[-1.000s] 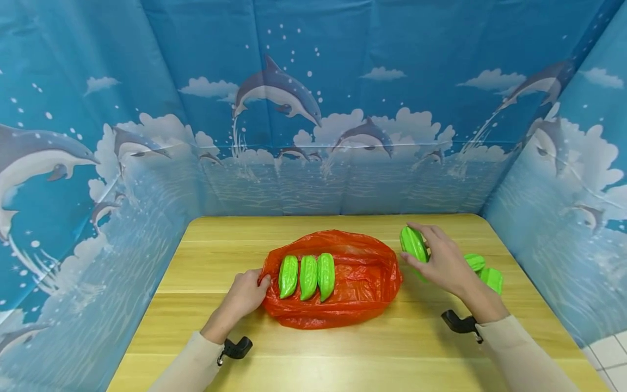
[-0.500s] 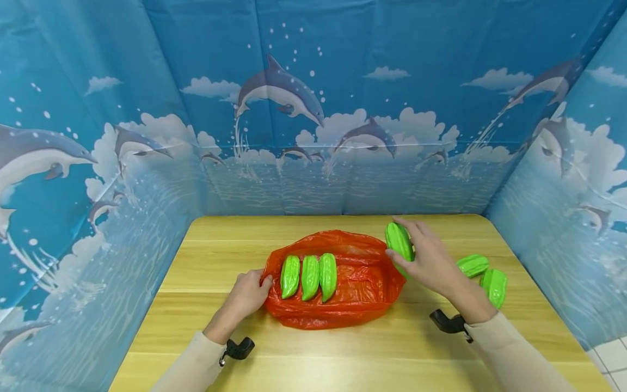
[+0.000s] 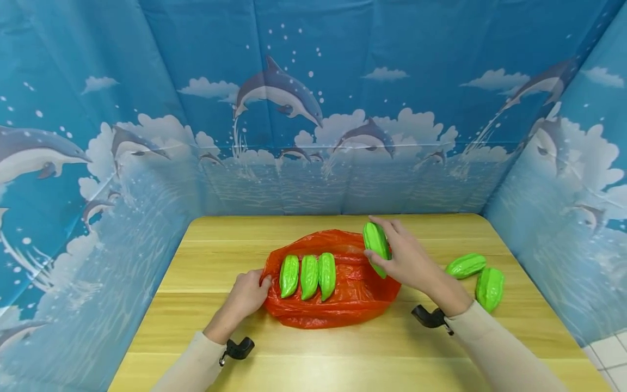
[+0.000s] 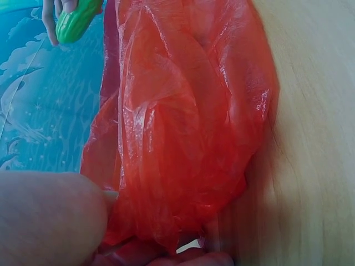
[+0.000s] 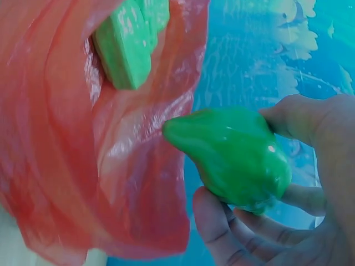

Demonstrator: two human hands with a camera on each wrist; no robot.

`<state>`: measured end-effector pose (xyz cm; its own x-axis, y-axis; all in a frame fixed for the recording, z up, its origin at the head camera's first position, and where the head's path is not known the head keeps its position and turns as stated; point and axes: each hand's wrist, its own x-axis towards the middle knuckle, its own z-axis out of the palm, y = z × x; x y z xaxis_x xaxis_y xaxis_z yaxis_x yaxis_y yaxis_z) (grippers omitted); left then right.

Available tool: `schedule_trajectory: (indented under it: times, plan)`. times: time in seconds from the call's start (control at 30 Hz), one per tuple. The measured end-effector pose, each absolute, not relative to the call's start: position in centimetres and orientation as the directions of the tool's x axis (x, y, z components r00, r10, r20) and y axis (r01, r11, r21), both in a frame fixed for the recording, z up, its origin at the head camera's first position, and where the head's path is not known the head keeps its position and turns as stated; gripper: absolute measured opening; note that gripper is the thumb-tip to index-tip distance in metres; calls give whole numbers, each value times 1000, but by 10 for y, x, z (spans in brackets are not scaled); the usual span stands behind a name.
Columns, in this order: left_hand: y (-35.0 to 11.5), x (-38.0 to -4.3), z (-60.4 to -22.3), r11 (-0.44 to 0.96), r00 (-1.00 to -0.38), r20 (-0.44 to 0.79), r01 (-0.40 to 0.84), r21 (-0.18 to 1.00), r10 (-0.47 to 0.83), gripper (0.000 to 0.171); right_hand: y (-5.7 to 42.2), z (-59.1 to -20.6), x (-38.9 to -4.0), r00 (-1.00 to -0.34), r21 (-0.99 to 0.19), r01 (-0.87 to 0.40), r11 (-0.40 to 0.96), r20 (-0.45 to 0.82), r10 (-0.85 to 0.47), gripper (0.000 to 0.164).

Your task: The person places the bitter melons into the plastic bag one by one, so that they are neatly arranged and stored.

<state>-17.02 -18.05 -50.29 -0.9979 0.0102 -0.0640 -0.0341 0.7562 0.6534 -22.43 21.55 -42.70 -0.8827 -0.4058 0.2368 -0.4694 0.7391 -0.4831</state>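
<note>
1. Altogether, one left hand (image 3: 248,292) and one right hand (image 3: 404,258) are counted, with one black fitting (image 3: 239,348) worn at the left wrist and a matching fitting (image 3: 428,317) at the right.
2. One red bag (image 3: 338,317) is laid open on one desk (image 3: 338,359), between the hands; its near-left edge is pinched by the left hand, thumb on the rim.
3. Six green fruits are seen in all. One held green fruit (image 3: 374,239) is grasped between the thumb and fingers of the right hand, tilted, over the bag's right part; whether the plastic is touched cannot be told.
4. Three bagged green fruits (image 3: 309,277) are lined up side by side in the bag, just to the right of the left hand and well short of the right hand.
5. Two loose green fruits (image 3: 465,265) are left on the desk to the right of the right hand, one set crosswise and the other placed nearer the person.
6. Compared with a second ago, the right hand and its fruit have been carried leftward, from above the desk beside the bag to above the bag itself.
7. The two loose fruits, then partly covered by the right hand and wrist, are now more fully exposed.
8. The left hand's grip and the row of three are unchanged.
</note>
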Motion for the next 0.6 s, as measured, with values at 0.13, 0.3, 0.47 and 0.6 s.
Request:
schedule_trajectory:
  times: [0.13, 0.3, 0.47, 0.6]
  plan:
    - [-182, -170, -502, 756, -998, -63, -32, 654, 13, 22, 202, -430, -226, -875, -489, -482, 727, 222, -431, 83]
    - [-184, -169, -501, 755, -998, -64, -31, 655, 15, 22, 185, -438, -231, -861, -480, -500, 721, 190, -471, 84]
    - [-184, -168, -503, 761, -998, -64, -25, 649, 22, 21, 175, -443, -235, -853, -487, -501, 716, 137, -504, 82]
    - [-184, -168, -504, 767, -998, -41, 2, 641, 37, 21, 170, -447, -237, -853, -503, -483, 717, 85, -515, 80]
